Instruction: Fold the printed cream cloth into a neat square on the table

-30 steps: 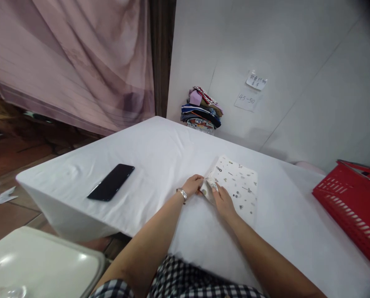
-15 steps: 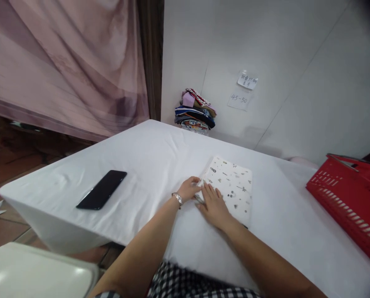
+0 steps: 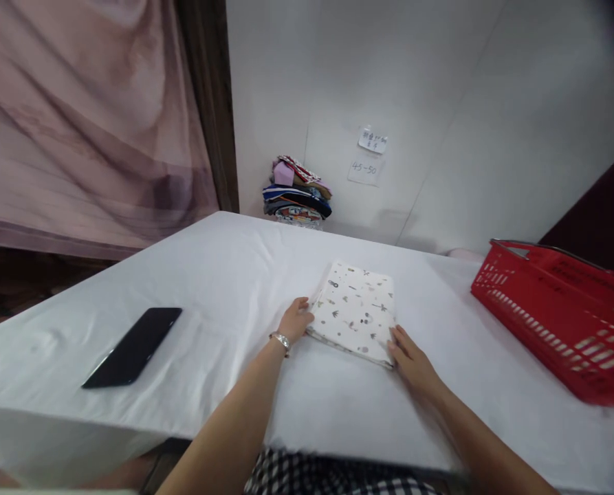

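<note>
A folded white cloth (image 3: 355, 309) with small grey and olive prints lies flat on the white-covered table (image 3: 224, 289). Its layers show along the left and near edges. My left hand (image 3: 295, 320), with a silver bracelet at the wrist, grips the near left corner, fingers along the edge. At the near right corner, my right hand (image 3: 412, 361) holds the edge, with the thumb by the corner and the fingers on the right side; their undersides are hidden.
A black phone (image 3: 134, 346) lies on the table to the left. On the right stands a red plastic basket (image 3: 554, 302). Behind the table's far edge, a stack of folded clothes (image 3: 297, 196) rests against the wall (image 3: 420, 82), which carries paper notes (image 3: 366, 168). A pink curtain (image 3: 80, 124) hangs at the left.
My right hand has slid from the top of the cloth at the left to its near right corner. My left hand stays at the left edge. The camera view has shifted right.
</note>
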`<control>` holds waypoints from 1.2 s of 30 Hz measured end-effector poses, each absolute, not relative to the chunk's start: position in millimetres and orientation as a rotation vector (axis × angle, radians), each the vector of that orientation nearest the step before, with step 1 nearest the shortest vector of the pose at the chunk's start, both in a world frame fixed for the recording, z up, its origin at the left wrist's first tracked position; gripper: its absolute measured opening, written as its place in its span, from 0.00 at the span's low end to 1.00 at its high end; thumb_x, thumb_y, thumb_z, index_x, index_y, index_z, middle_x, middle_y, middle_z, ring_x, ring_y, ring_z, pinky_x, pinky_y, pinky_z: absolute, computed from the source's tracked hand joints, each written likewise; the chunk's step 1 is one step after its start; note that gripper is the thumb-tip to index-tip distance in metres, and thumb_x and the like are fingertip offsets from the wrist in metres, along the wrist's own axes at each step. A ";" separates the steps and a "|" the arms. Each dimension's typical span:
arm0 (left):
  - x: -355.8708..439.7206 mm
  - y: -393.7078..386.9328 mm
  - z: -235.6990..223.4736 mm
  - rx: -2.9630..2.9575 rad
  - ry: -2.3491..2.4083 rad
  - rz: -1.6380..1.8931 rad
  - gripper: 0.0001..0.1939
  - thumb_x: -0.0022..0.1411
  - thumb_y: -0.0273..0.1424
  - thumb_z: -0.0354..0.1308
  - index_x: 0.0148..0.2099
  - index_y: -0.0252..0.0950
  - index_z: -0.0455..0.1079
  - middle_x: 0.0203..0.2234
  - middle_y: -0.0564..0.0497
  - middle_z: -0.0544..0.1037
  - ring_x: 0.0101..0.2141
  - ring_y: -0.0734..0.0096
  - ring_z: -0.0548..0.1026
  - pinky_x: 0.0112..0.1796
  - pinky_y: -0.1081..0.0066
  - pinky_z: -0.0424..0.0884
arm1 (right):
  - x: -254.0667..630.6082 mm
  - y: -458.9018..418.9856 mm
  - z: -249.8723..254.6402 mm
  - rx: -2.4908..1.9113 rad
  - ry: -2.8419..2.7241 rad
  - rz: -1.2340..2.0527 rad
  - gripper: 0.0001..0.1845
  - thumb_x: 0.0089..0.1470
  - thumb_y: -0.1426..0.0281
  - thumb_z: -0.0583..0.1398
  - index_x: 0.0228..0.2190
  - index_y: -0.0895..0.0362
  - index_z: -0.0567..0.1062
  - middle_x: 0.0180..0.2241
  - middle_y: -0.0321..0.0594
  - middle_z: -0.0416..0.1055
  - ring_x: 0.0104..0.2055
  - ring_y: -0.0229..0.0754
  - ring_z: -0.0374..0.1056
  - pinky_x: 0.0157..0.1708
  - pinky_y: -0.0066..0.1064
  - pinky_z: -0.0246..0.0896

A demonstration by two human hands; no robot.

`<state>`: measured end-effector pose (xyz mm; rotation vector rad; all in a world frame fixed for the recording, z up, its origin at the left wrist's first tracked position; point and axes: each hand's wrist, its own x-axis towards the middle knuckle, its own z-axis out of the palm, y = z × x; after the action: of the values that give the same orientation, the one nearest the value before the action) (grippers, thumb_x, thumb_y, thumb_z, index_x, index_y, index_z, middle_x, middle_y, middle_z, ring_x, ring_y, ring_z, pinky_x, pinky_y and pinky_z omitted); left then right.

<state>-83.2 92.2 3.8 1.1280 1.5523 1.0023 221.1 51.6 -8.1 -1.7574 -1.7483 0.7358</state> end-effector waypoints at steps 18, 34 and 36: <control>5.2 14.4 2.7 1.573 1.666 0.842 0.31 0.48 0.25 0.53 0.57 0.37 0.56 0.51 0.44 0.66 0.46 0.62 0.68 0.45 0.69 0.63 | 297.5 78.8 12.7 -1.548 -1.319 1.104 0.33 0.37 0.68 0.59 0.49 0.61 0.66 0.35 0.41 0.74 0.35 0.47 0.70 0.35 0.35 0.64; 1.3 17.9 14.0 1.586 1.749 0.808 0.16 0.53 0.34 0.53 0.45 0.37 0.68 0.41 0.49 0.74 0.40 0.66 0.72 0.41 0.69 0.65 | 178.3 102.6 45.6 -1.393 -2.184 0.360 0.26 0.55 0.60 0.47 0.53 0.54 0.62 0.59 0.39 0.50 0.61 0.43 0.45 0.52 0.38 0.53; 1.6 23.2 10.2 1.540 1.746 0.819 0.15 0.53 0.33 0.53 0.44 0.38 0.68 0.40 0.49 0.75 0.38 0.67 0.72 0.40 0.70 0.65 | 152.5 111.3 39.1 -1.437 -2.291 0.345 0.28 0.56 0.60 0.46 0.56 0.58 0.57 0.61 0.43 0.47 0.62 0.43 0.40 0.56 0.39 0.44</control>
<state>1.6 23.2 10.2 1.5401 1.7464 0.8187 152.5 111.3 39.1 -1.4370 -2.2906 0.3452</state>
